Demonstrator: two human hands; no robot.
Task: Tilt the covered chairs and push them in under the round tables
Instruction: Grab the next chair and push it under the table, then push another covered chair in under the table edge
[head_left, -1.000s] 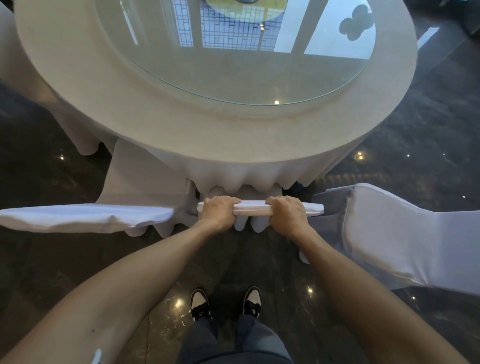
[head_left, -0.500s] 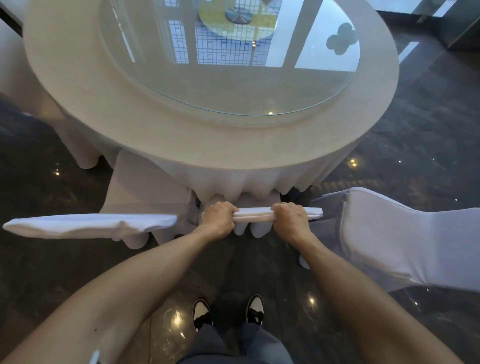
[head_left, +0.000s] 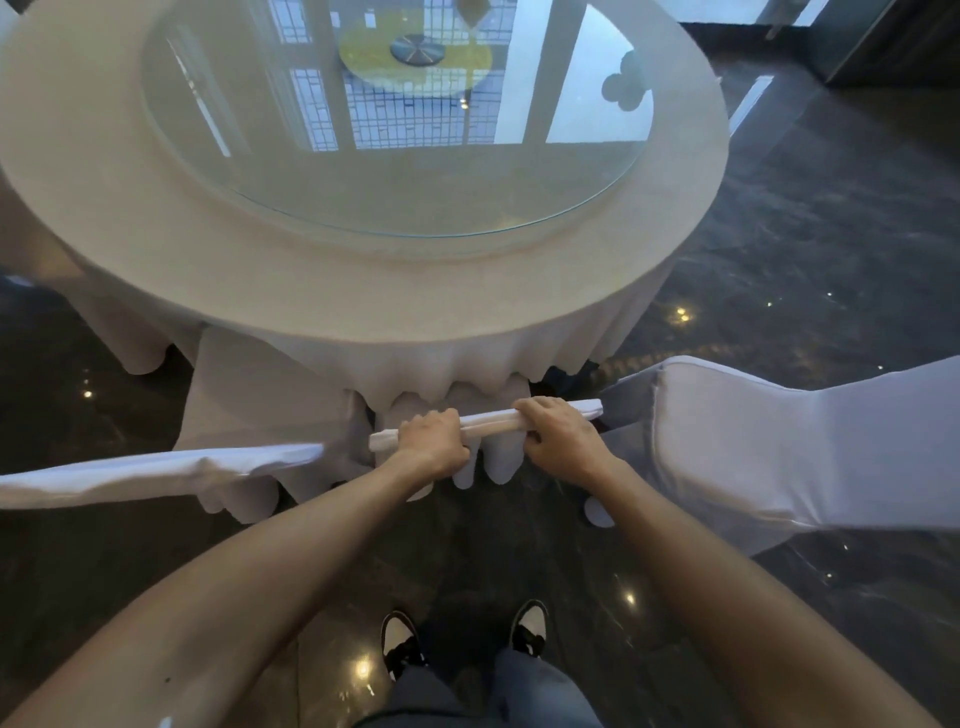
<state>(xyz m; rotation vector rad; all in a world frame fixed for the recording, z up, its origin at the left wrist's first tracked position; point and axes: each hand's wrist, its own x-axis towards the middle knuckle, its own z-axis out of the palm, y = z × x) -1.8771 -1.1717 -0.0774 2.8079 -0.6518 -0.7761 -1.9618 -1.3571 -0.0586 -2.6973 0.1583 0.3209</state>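
A round table draped in a white cloth fills the upper view, with a glass disc on top. Directly in front of me a white-covered chair is tucked in under the table's hanging skirt; only its top rail shows, seen edge-on. My left hand is shut on the rail's left part. My right hand is shut on its right part. The seat and legs are hidden under the cloth.
Another covered chair leans in against the table at my left. A third covered chair stands to my right, turned at an angle. The floor is dark polished stone. My shoes stand behind the held chair.
The view has drawn back and up slightly, showing more of the table. Both hands stay gripped on the chair's top rail, which now tilts up a little at its right end.
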